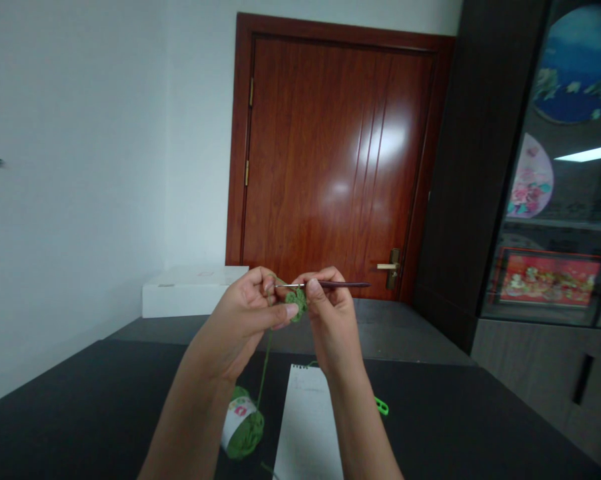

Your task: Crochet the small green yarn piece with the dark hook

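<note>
Both hands are raised above the dark table, close together. My left hand (253, 303) pinches a small green crochet piece (296, 305) between thumb and fingers, with green yarn running over its fingers. In my right hand (333, 303) is a crochet hook (350, 285) with a dark handle and a thin metal shaft. The shaft points left, across the top of the green piece, its tip near my left fingers. From my left hand the yarn strand hangs down to a green yarn ball (244, 427) with a white paper label, partly behind my left forearm.
A spiral notepad (308, 427) lies on the black table (420, 413) between my forearms. A bright green plastic item (381, 406) sits beside my right forearm. Farther back are a white box (180, 293), a wooden door (330, 153) and a glass-fronted cabinet (545, 333).
</note>
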Motion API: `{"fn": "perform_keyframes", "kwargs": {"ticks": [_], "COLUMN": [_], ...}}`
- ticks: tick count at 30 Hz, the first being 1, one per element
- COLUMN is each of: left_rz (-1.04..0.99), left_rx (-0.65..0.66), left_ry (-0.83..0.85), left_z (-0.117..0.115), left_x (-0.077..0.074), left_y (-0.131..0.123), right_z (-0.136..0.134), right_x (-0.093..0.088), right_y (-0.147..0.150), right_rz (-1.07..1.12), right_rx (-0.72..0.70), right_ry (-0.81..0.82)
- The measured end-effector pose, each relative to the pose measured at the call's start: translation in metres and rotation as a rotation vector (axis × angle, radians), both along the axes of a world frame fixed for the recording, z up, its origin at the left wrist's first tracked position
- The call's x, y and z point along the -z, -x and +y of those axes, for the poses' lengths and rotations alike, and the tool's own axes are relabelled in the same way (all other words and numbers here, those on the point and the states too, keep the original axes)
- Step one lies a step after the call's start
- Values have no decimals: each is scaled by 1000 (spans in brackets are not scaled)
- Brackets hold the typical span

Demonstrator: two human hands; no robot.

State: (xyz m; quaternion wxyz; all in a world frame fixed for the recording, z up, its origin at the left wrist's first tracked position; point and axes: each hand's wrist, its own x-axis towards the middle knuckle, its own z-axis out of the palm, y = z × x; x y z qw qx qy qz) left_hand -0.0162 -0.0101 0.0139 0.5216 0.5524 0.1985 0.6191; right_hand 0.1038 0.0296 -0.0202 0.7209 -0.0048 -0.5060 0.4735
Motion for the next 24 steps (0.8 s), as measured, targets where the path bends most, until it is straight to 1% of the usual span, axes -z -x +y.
{"fn": "perform_keyframes", "kwargs": {"ticks": [5,7,8,9,11,12,13,14,15,16,17,19,21,22,24], "left_rz": [18,23,23,18,2,-7,-14,-18,-23,-30,-41,-59,-69,-73,-77], "left_rx": [-6,-12,-18,-30,-43,-25,13,69,132,192,233,272,292,306,346], "left_ry": [-16,-22,-26,-34,-43,-31,-4,37,85,131,165,196,193,185,157], "left_z": [2,1,1,0,-1,-1,0,1,2,3,5,6,7,6,6], "left_x": [2,2,2,2,2,2,3,3,4,4,5,5,5,5,5], "left_y": [2,2,1,1,-1,-2,-3,-3,-3,-2,-1,1,3,4,6], "right_z": [-1,-2,-2,-2,-2,-2,-2,-2,-1,-1,-1,0,0,-1,-2], "right_x": [-2,-1,0,2,7,10,12,14,14,14,12,8,3,2,1], "right_y": [2,1,1,0,-2,-2,-2,-2,-1,1,3,5,5,4,1], "right_rz": [12,-1,-6,-22,-71,-95,-99,-82,-35,20,60,94,90,93,117], "right_rx": [-32,10,81,189,474,607,706,753,759,724,649,447,247,176,87], "right_ry": [12,-8,-35,-77,-176,-224,-259,-291,-310,-320,-316,-278,-212,-180,-133]}}
